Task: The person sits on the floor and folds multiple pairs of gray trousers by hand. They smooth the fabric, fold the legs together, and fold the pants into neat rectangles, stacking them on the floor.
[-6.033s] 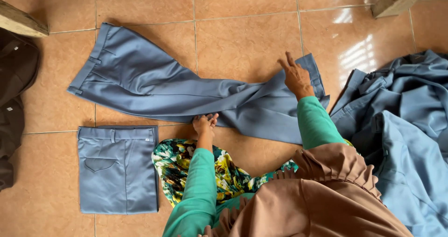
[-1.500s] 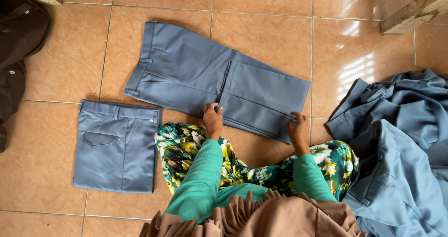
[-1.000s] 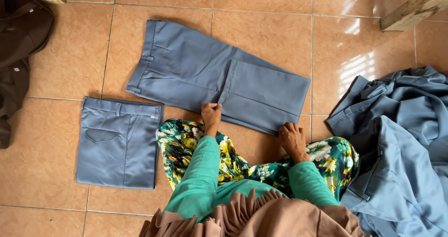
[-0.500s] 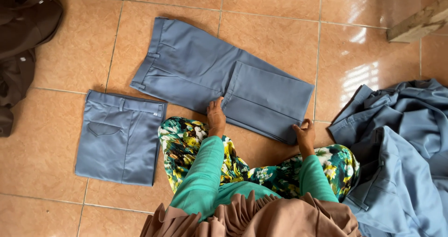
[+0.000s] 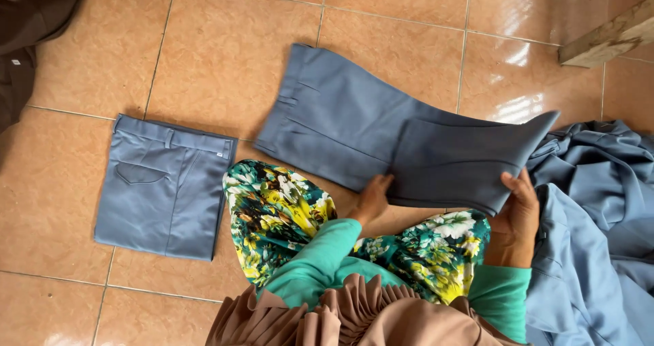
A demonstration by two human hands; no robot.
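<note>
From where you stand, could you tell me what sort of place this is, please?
Probably a home or small sewing workshop floor: glossy orange tiles, a heap of blue garments, folded trousers, another pair in both hands.
</note>
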